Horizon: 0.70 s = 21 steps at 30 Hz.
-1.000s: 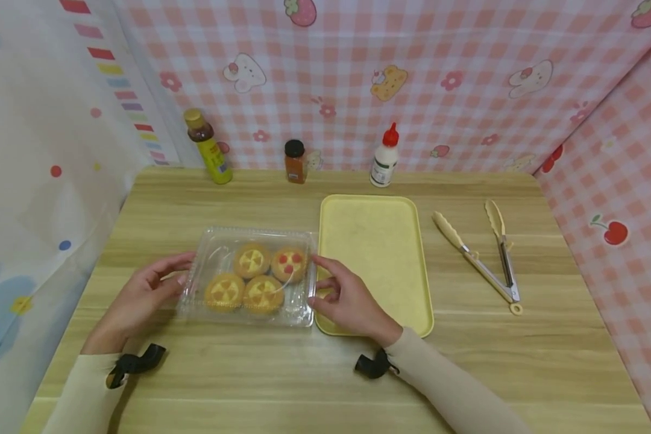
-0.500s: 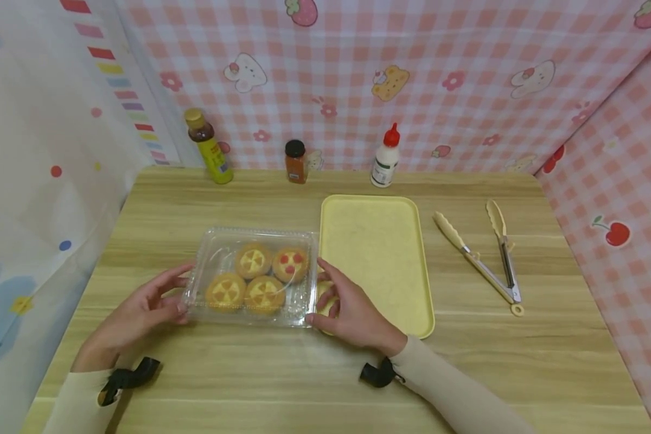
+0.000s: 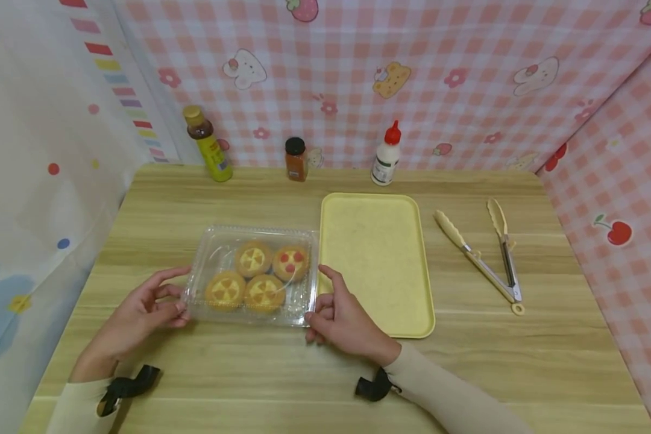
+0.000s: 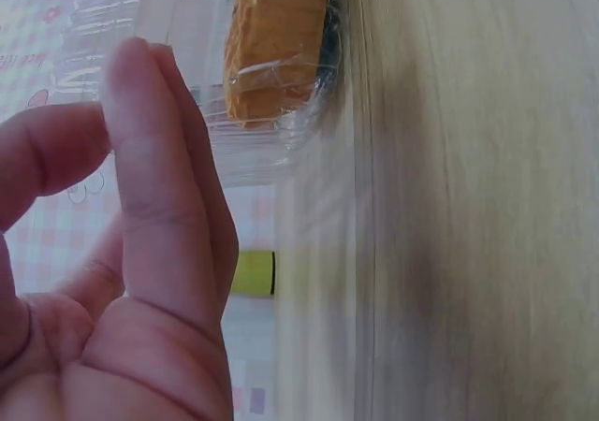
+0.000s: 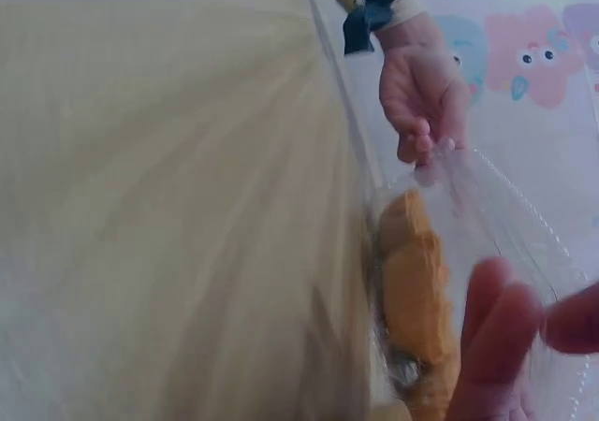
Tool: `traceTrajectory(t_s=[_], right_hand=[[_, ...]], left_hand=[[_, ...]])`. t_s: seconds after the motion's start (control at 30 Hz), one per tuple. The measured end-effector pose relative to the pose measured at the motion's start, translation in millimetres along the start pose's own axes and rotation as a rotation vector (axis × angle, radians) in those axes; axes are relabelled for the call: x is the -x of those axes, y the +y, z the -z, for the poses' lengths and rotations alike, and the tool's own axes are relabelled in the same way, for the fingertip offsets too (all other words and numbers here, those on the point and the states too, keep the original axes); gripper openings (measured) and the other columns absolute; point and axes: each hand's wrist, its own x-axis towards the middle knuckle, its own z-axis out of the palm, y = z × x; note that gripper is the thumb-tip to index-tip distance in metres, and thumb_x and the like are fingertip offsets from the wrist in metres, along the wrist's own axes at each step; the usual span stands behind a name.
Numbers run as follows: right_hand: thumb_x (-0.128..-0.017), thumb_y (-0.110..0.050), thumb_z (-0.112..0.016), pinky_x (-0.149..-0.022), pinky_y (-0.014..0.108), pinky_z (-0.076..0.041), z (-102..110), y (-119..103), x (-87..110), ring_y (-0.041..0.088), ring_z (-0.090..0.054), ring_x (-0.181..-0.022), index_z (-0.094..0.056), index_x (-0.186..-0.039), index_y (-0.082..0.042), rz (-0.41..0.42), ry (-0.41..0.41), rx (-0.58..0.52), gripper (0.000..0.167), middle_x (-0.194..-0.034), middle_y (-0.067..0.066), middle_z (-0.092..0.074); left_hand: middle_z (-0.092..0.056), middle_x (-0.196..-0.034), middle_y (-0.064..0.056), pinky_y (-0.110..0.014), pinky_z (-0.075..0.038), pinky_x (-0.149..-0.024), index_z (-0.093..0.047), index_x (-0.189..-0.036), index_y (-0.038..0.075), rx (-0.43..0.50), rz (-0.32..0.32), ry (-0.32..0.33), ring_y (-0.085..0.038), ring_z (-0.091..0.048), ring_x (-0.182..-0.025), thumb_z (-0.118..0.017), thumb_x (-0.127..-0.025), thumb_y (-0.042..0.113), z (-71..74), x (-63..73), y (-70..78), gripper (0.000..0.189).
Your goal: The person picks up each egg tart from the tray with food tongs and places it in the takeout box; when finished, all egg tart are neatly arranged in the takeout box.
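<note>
A clear plastic clamshell box (image 3: 195, 274) lies on the table, left of the yellow tray. Inside are several round tarts (image 3: 264, 293), most topped with a yellow pattern, and one tart (image 3: 290, 263) with red spots. My left hand (image 3: 132, 325) pinches the box's front left corner between thumb and fingers. At the front right corner my right hand (image 3: 347, 316) pinches the rim, its index finger stretched along the right side. In the left wrist view the thumb meets the fingers (image 4: 164, 187) at the edge of the clear plastic.
The yellow tray (image 3: 374, 265) stands close to the box's right side. Tongs (image 3: 488, 265) lie spread farther right. Along the back stand a yellow-labelled bottle (image 3: 211, 147), a black-capped spice jar (image 3: 296, 160) and a white squeeze bottle (image 3: 385, 158) with a red tip.
Both hands have shifted toward the front corners of the box, and their fingertips have closed on its edge. The box has barely moved.
</note>
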Motion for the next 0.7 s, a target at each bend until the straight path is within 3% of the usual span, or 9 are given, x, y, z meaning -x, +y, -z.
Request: traceTrajectory(t_s=[0.1, 0.37, 0.7], right_hand=[[-0.101, 0.0, -0.066, -0.06, 0.032, -0.062, -1.6, 0.7, -0.2, 0.028, -0.074, -0.067, -0.013, -0.163, -0.011, -0.016, 0.022, -0.006, 0.082, -0.087, 0.016, -0.066], [-0.1, -0.002, -0.068, -0.065, 0.034, -0.065, -2.8, 1.2, -0.7, 0.028, -0.076, -0.069, -0.02, -0.156, -0.01, -0.048, 0.046, -0.005, 0.074, -0.09, 0.019, -0.07], [-0.099, 0.001, -0.067, -0.068, 0.031, -0.065, -4.7, -2.2, 0.2, 0.018, -0.076, -0.068, -0.025, -0.152, -0.007, -0.057, 0.08, -0.085, 0.068, -0.088, 0.016, -0.07]], left_hand=[[-0.069, -0.115, -0.002, -0.034, -0.067, -0.081, -0.043, -0.155, 0.012, 0.02, -0.01, 0.008, -0.017, -0.077, -0.091, -0.055, -0.104, -0.012, -1.7, 0.5, -1.5, 0.057], [-0.073, -0.108, -0.002, -0.03, -0.066, -0.079, -0.051, -0.129, 0.009, 0.158, 0.037, 0.064, -0.017, -0.078, -0.089, -0.054, -0.104, -0.012, -4.6, 0.0, -3.2, 0.033], [-0.073, -0.105, -0.002, -0.027, -0.066, -0.078, -0.057, -0.128, 0.01, 0.165, 0.069, 0.082, -0.014, -0.077, -0.087, -0.057, -0.103, -0.011, -5.9, -0.2, -4.2, 0.032]])
